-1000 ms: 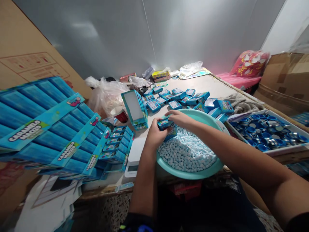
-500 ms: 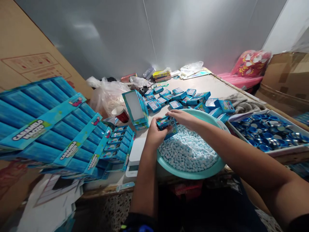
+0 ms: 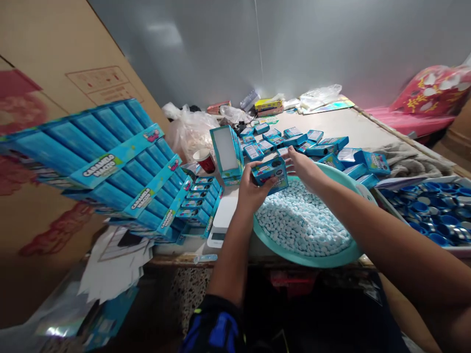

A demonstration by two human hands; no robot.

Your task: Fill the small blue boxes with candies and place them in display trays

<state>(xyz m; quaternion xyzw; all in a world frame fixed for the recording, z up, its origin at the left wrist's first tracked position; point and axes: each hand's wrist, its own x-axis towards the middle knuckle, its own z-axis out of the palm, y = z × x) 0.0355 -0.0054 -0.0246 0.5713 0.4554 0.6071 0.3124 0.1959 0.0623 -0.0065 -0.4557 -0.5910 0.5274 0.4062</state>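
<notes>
My left hand is shut on a small blue candy box, holding it up over the edge of a teal plastic basin. My right hand is just to the right of that box, fingers spread, holding nothing. Pale blue candies fill the basin below both hands. Several loose blue boxes lie on the table beyond it. A white digital scale stands left of the basin, partly hidden by my left forearm.
Blue display cartons with rows of boxes rise at the left. An open stack of boxes stands nearby, beside a red paper cup and a plastic bag. A tray of blue and silver lids sits at the right.
My right hand has come off the box and moved right. My left hand has raised and turned the box. The whole view has shifted as my head turned.
</notes>
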